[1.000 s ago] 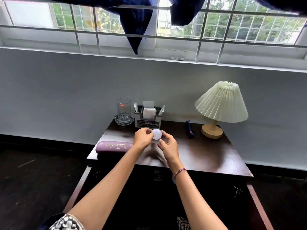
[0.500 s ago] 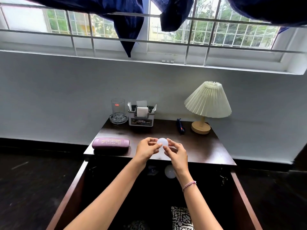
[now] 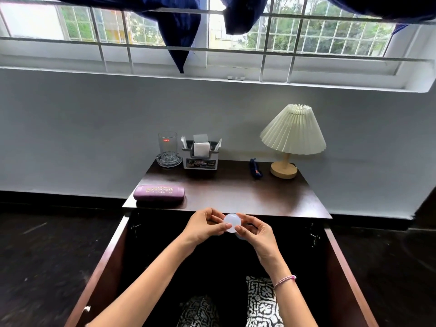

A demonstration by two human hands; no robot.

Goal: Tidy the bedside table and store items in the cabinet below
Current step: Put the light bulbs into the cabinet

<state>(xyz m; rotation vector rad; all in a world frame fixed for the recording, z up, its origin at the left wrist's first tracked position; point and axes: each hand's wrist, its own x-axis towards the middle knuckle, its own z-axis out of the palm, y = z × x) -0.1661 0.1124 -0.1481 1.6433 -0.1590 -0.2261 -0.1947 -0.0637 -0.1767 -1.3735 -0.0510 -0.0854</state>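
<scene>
Right, table: the dark brown wooden bedside table (image 3: 236, 194) stands under the window (image 3: 236, 31).
Cabinet: the dark wooden cabinet (image 3: 106, 260) beneath is open, doors swung out both sides, inside too dark to read.
Lamp: cream pleated-shade lamp on a round wooden base (image 3: 292, 131), back right of the top.
Left hand: the left hand (image 3: 203, 226) pinches a small white translucent ball (image 3: 232, 223) from its left.
Right hand: the right hand (image 3: 257, 232), pink bead bracelet (image 3: 284, 280) at the wrist, pinches it from the right.
Case: purple hard glasses case with gold lettering (image 3: 159, 192), front left edge.
Caddy: grey plastic organiser caddy (image 3: 200, 160), back centre.
Glass: clear glass tumbler (image 3: 167, 142) upright in a clear glass ashtray (image 3: 169, 159), just left of the caddy.
Blue item: slim dark blue object (image 3: 255, 168) lying beside the lamp base; can't tell what it is.
Ball: in the air between both hands, just in front of the table's front edge, over the open cabinet.
</scene>
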